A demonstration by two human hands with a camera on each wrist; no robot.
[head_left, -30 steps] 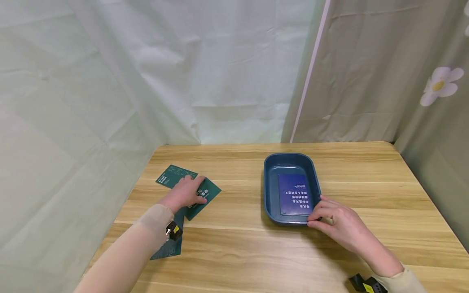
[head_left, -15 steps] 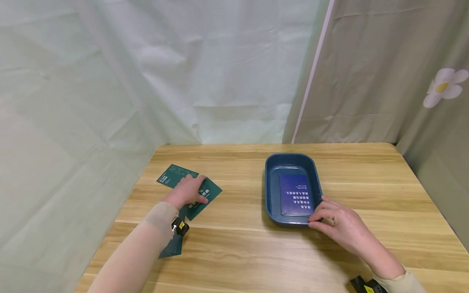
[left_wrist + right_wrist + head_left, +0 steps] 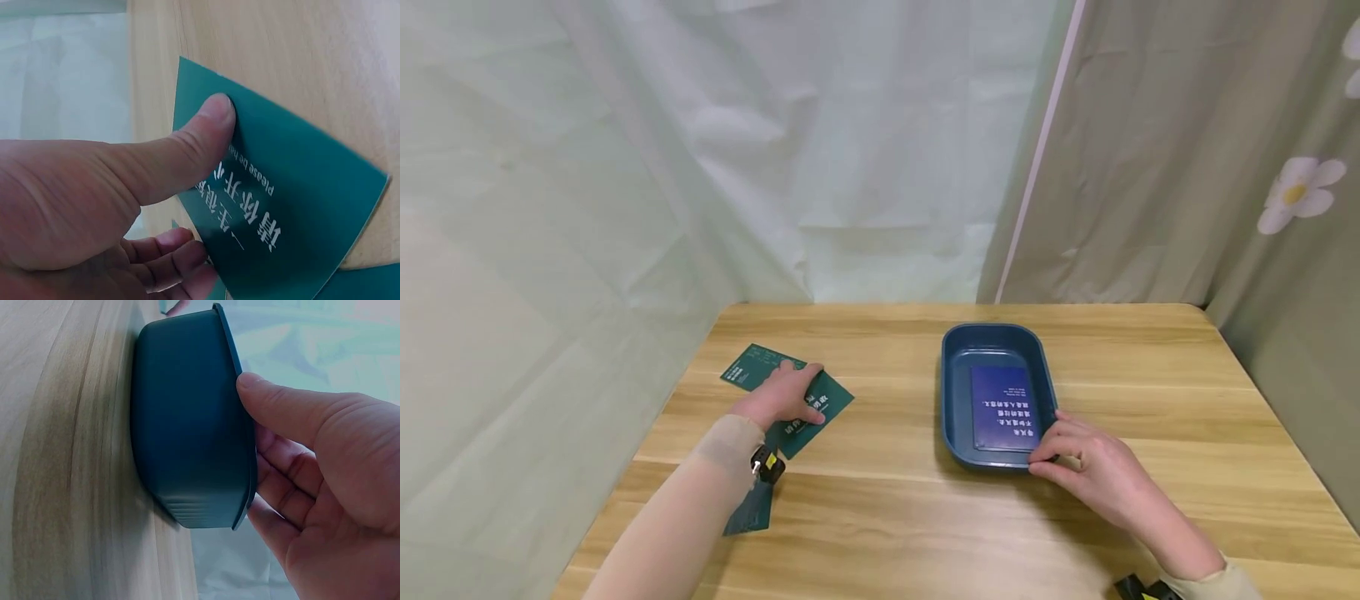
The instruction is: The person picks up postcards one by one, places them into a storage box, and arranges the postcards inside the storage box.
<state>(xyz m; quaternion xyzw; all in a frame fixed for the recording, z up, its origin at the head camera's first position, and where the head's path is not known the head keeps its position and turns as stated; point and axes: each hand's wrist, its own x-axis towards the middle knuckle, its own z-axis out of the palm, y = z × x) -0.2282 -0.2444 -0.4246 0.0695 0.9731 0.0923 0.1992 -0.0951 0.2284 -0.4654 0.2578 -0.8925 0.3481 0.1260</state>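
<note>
On the left side of the table, my left hand (image 3: 782, 396) grips a dark green card (image 3: 820, 410) printed with white characters. Its thumb (image 3: 212, 115) lies across the card's face in the left wrist view, while the other fingers are at the edge and partly hidden. Two more green cards lie around it: one (image 3: 747, 363) behind the hand, another (image 3: 754, 510) partly under the forearm. My right hand (image 3: 1101, 471) pinches the near right corner of a deep blue plastic tray (image 3: 950, 408), thumb outside the rim. A purple-blue card (image 3: 1000, 404) with white characters lies inside the tray.
The wood-grain table (image 3: 887, 517) ends at a back edge against a pale curtain (image 3: 880, 167). A darker curtain with a flower print (image 3: 1296, 196) hangs at the right. Black wrist cameras sit on both forearms.
The left forearm has shifted slightly to the right, with the hand staying at the green card. The right hand keeps its hold on the tray's corner. The head view has tilted slightly up.
</note>
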